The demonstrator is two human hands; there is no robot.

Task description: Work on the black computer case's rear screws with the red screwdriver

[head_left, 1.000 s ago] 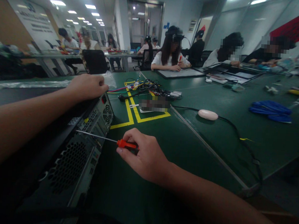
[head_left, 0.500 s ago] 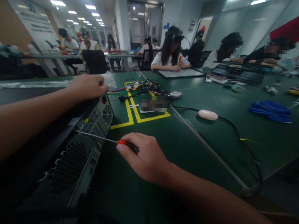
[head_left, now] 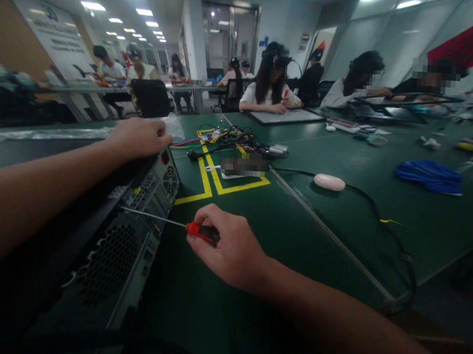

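My right hand (head_left: 228, 246) is closed around the red-and-black handle of a screwdriver (head_left: 193, 228), thumb and index finger near the front of the handle. The long thin shaft points left, and its tip meets the rear panel of a computer case (head_left: 111, 260) near the top edge. The case lies at the left, its vented back, small fan grille and ports facing right. My left hand (head_left: 137, 137) rests on the top of the case at its far rear corner, fingers curled. Whatever is inside those fingers, if anything, is hidden.
Tangled cables (head_left: 239, 138) lie beyond the case, near yellow tape marks (head_left: 242, 185). A blurred-out item sits on the tape. A black cord with a pale oval switch (head_left: 329, 182) crosses the green table. Blue cloth (head_left: 429, 176) lies right. Several people work farther back.
My right fingers have shifted on the screwdriver handle, the index finger lifting and more red showing. The screwdriver tip stays at the same spot on the case. My left hand remains in place.
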